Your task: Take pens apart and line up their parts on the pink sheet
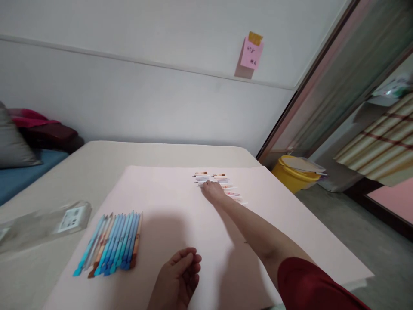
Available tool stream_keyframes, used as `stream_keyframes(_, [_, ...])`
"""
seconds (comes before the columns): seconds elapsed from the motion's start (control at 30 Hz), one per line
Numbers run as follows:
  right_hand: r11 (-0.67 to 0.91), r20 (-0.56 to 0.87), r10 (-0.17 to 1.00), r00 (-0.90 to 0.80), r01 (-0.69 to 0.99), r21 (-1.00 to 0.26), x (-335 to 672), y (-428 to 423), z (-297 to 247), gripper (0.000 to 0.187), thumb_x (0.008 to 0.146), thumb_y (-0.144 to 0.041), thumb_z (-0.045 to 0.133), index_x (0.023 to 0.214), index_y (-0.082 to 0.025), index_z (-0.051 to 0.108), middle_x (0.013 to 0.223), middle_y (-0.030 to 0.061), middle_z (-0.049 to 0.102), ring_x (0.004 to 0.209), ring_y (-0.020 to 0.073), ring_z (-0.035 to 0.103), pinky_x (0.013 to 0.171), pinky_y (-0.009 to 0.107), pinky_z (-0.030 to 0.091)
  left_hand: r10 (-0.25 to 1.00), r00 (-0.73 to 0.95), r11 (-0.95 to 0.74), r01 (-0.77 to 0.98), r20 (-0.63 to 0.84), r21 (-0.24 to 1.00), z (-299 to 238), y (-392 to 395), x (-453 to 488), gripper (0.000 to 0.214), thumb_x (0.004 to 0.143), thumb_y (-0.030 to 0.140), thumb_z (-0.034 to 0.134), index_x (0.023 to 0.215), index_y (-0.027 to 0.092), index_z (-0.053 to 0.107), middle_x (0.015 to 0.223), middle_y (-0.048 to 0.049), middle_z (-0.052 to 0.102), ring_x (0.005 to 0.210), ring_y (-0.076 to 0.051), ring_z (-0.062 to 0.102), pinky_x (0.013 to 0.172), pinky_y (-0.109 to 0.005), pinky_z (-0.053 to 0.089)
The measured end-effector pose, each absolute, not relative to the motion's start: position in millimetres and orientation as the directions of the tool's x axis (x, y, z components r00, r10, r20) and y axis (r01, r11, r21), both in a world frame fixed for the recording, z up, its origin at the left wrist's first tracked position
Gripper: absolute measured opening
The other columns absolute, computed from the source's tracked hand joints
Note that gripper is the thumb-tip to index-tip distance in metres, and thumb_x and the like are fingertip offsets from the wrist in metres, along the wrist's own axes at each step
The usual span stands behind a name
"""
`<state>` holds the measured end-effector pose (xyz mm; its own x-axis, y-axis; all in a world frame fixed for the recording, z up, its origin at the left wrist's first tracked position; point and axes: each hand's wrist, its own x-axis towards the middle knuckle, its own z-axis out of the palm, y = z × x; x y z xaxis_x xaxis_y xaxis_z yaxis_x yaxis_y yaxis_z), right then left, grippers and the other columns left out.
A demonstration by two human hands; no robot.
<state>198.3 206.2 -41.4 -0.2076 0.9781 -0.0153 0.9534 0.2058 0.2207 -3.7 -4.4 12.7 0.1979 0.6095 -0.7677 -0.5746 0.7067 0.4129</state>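
Observation:
My right hand (211, 190) reaches far across a pale pink sheet (167, 206) and rests on a row of several pens (222, 185) with white and orange barrels at the far side. Its fingers are curled over the pens; whether they grip one is hidden. My left hand (180, 275) lies near the front edge of the sheet, palm up, fingers loosely curled with nothing in them. A second row of several blue and orange pens (112, 243) lies side by side to the left of that hand, not touched.
A clear plastic wrapper with a label (48, 221) lies on the beige table at the left. A yellow bucket (290, 172) stands on the floor at the right. A pink sticky note (251, 52) hangs on the wall. Cushions (19, 142) sit at the far left.

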Motion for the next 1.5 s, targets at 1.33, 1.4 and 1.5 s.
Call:
stream_keyframes(1.33, [0.350, -0.199, 0.912, -0.359, 0.934, -0.077, 137.1, -39.8, 22.8, 0.017, 0.084, -0.026, 0.048, 0.094, -0.019, 0.059, 0.090, 0.0098, 0.066, 0.081, 0.0255, 0.065, 0.064, 0.033, 0.045, 0.961, -0.239, 0.277, 0.787, -0.142, 0.552, 6.7, 29.6, -83.3, 0.019, 0.078, 0.022, 0.048, 0.085, 0.012, 0.063, 0.097, -0.0194, 0.063, 0.098, -0.030, 0.057, 0.080, -0.038, 0.039])
stream_keyframes(1.4, [0.354, -0.191, 0.911, -0.364, 0.931, -0.088, 135.9, -40.1, 21.2, 0.017, 0.084, -0.027, 0.048, 0.094, -0.019, 0.059, 0.090, 0.0103, 0.066, 0.080, 0.0254, 0.065, 0.064, 0.033, 0.045, 0.946, -0.294, 0.324, 0.835, -0.136, 0.445, -1.2, 32.5, -90.7, 0.022, 0.078, 0.021, 0.046, 0.088, 0.009, 0.062, 0.101, -0.0246, 0.060, 0.099, -0.034, 0.056, 0.080, -0.042, 0.038])
stream_keyframes(1.5, [0.377, -0.176, 0.904, -0.389, 0.921, -0.100, 132.9, -40.5, 18.0, 0.017, 0.084, -0.027, 0.048, 0.095, -0.018, 0.059, 0.090, 0.0113, 0.065, 0.079, 0.0254, 0.064, 0.063, 0.034, 0.044, 0.934, -0.319, 0.355, 0.871, -0.158, 0.339, -11.3, 32.4, -92.4, 0.024, 0.078, 0.020, 0.045, 0.085, 0.006, 0.063, 0.097, -0.0267, 0.060, 0.095, -0.037, 0.058, 0.077, -0.042, 0.039])
